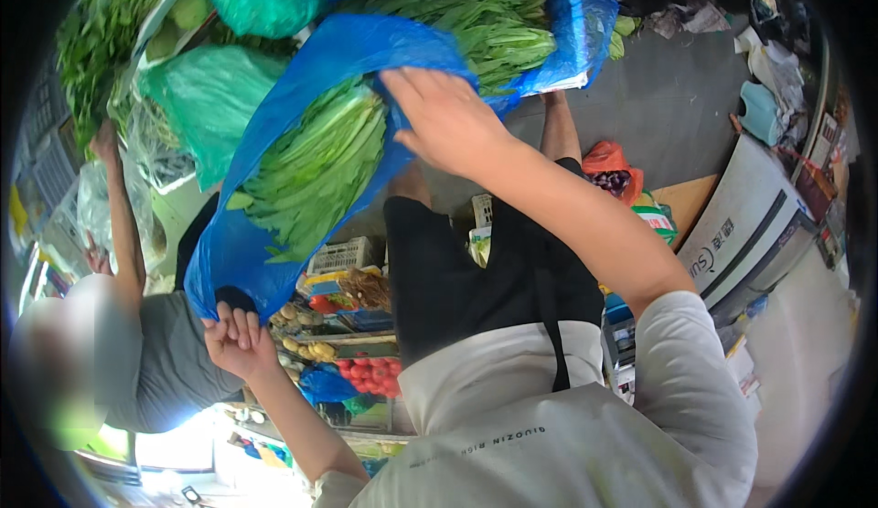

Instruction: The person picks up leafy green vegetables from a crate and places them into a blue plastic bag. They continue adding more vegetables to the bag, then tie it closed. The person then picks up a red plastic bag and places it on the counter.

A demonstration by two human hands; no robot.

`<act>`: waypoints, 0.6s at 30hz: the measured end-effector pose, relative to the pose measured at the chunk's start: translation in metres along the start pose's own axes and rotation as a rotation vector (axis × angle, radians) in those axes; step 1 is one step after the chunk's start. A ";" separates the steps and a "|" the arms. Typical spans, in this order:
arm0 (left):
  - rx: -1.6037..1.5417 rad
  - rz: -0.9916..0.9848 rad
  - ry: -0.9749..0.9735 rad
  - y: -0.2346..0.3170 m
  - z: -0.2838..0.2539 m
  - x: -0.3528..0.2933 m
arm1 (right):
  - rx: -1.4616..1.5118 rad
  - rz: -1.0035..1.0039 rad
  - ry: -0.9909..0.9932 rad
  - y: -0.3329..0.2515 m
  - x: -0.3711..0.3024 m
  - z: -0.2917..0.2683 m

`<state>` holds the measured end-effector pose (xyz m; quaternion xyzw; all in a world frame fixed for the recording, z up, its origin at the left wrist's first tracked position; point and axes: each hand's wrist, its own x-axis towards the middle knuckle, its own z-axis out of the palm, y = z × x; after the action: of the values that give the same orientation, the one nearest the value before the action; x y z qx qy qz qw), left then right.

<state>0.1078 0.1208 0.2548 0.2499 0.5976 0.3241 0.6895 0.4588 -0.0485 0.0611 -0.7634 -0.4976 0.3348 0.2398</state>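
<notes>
A blue plastic bag (pixel 315 51) stretches between my hands, with a bunch of leafy greens (pixel 320 165) lying in its wide mouth. At the bag's near left end, my left hand (pixel 240 336) is closed, its curled fingers gripping the plastic beside a dark gap. My right hand (pixel 446 122) reaches in at the far right rim of the bag. Its fingers are stretched out near the stem ends of the greens, the thumb held apart, touching the blue plastic. Just beyond that hand lie more leafy greens (pixel 503 37) on blue plastic.
Green plastic bags (pixel 215 96) sit at the far left. Another person in a grey shirt (pixel 178 362) stands to my left, with a hand (pixel 107 142) at other greens. Crates of produce, with red vegetables (pixel 370 375), lie below. A white box (pixel 745 224) stands at right.
</notes>
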 end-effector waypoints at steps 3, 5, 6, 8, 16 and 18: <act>-0.015 -0.008 0.120 -0.010 0.005 -0.004 | 0.641 0.056 -0.046 0.029 -0.032 -0.036; 0.026 -0.024 0.153 -0.021 0.011 -0.001 | 0.544 0.222 0.158 0.074 -0.043 -0.020; 0.047 -0.030 0.181 -0.026 0.018 -0.004 | 0.498 0.304 0.247 0.102 -0.050 -0.006; 0.116 -0.015 0.276 -0.041 0.047 -0.013 | 0.028 0.337 0.013 0.182 -0.054 0.021; 0.171 -0.093 0.336 -0.072 0.088 -0.028 | -0.658 0.448 -0.388 0.361 -0.029 0.093; 0.145 -0.077 0.397 -0.079 0.094 -0.030 | -0.620 0.468 -0.381 0.369 -0.025 0.098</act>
<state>0.2101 0.0495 0.2320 0.2072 0.7524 0.2967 0.5503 0.5995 -0.2119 -0.2552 -0.8162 -0.4233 0.3498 -0.1795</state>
